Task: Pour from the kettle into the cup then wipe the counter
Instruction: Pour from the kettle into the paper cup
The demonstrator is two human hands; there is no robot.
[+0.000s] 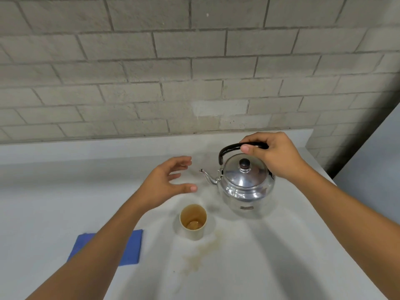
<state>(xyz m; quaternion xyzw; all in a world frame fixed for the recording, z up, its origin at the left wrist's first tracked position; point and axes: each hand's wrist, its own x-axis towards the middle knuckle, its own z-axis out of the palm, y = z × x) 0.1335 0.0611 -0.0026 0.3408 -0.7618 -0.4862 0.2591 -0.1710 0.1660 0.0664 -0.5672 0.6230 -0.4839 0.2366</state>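
Note:
A shiny steel kettle (245,184) with a black arched handle and black lid knob stands upright on the pale counter (270,256), spout pointing left. My right hand (273,155) is wrapped around the top of the handle. A beige cup (193,221) stands in front of the kettle's spout, with a little brown liquid at its bottom. My left hand (167,182) hovers open above the counter, just behind and left of the cup, touching nothing. A blue cloth (132,247) lies flat at the left, partly hidden by my left forearm.
A brownish spill stain (201,256) spreads on the counter in front of the cup. A grey brick wall (173,72) rises behind the counter. The counter's right edge (331,180) drops off just right of the kettle.

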